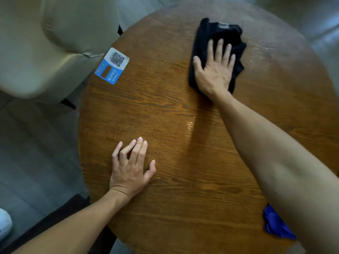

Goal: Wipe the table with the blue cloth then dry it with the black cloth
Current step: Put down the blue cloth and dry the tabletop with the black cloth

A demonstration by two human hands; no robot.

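Stuff we can see off to the side

We've got a blue-and-white QR code card (112, 65), a cream padded chair (55, 44) just beside it, grey tiled floor (36, 143), white shoe (5, 223) bottom-left.

Shot from a single wide-angle camera at head height, looking steeply down and forward over a round wooden table (165, 110). Close enough for both forearms to enter from the bottom edge. Table fills most of the frame, bowed by the lens; cream chair (45, 52) and grey floor (36, 143) at left margin.
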